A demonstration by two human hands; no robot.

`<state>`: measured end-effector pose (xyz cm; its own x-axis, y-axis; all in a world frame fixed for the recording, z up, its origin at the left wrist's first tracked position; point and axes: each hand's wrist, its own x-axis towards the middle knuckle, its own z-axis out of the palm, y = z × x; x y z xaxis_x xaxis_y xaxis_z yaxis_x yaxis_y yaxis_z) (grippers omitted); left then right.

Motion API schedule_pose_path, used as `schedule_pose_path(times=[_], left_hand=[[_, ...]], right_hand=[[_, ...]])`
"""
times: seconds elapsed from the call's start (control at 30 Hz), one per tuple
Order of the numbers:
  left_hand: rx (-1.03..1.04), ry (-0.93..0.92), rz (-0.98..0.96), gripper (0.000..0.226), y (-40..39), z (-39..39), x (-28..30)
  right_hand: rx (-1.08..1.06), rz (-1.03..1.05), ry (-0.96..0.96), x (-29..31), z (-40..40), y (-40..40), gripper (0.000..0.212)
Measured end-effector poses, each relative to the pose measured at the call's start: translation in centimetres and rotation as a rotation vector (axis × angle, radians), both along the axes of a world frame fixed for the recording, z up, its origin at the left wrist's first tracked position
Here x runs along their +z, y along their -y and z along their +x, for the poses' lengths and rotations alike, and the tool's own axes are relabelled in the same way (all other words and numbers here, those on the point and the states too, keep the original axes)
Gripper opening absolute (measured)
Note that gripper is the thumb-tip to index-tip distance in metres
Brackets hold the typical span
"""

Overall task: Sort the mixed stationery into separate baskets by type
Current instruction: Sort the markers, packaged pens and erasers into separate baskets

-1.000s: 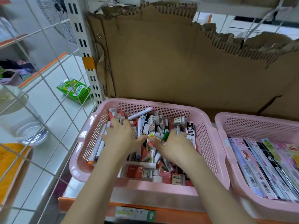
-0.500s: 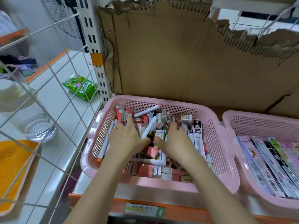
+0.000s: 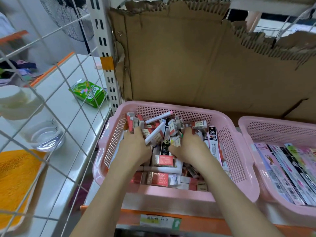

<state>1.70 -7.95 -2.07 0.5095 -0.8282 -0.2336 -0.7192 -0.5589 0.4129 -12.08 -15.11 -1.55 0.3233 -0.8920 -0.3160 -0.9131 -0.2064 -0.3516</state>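
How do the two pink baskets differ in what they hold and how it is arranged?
The left basket holds a jumbled heap of small boxes and white pens lying at all angles; the right basket holds long flat packs laid side by side in a neat row. Both hands, left hand and right hand, are dug into the left basket; none is in the right basket. Both baskets are pink, perforated plastic, on the same shelf.

Torn cardboard [image 3: 196, 65] backs the shelf beside white tiles [image 3: 56, 106].
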Motion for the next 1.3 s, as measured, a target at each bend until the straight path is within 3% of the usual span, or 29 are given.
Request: schedule_pose_path(times=[0.17,0.33,0.43,0.6,0.73,0.87,1.07,1.17,1.3], left_hand=[[-0.077,0.1,0.028,0.067,0.7,0.1,-0.2],[-0.061,-0.042,-0.044,0.065,1.0,1.4,-0.1],[-0.048,-0.086,-0.164,0.052,0.6,1.4,-0.4],[-0.086,-0.065,-0.28,0.042,0.1,1.2,-0.7],[-0.226,-0.051,-0.282,0.033,0.3,0.7,-0.9],[-0.283,-0.059,-0.248,0.045,1.1,0.1,-1.1],[-0.122,-0.134,-0.426,0.027,1.2,0.0,-0.6],[-0.014,-0.168,-0.48,0.013,1.3,-0.4,0.0],[0.022,-0.19,-0.484,0.011,1.9,-2.3,0.6]], right_hand=[[-0.021,0.034,0.102,1.0,-0.3,0.5,0.063],[-0.043,-0.054,0.217,1.2,-0.4,-0.2,0.033],[-0.048,-0.087,0.308,1.1,-1.0,-0.4,0.025],[-0.033,-0.123,0.46,1.7,-1.7,-0.7,0.025],[-0.02,-0.07,0.423,1.2,-2.2,-1.3,0.031],[-0.017,0.018,0.356,0.4,-2.6,-1.8,0.047],[-0.102,-0.12,0.54,0.7,-3.2,-0.9,0.014],[-0.099,-0.143,0.622,1.6,-4.0,-0.3,0.007],[-0.096,-0.213,0.643,2.4,-5.8,0.5,0.007]])
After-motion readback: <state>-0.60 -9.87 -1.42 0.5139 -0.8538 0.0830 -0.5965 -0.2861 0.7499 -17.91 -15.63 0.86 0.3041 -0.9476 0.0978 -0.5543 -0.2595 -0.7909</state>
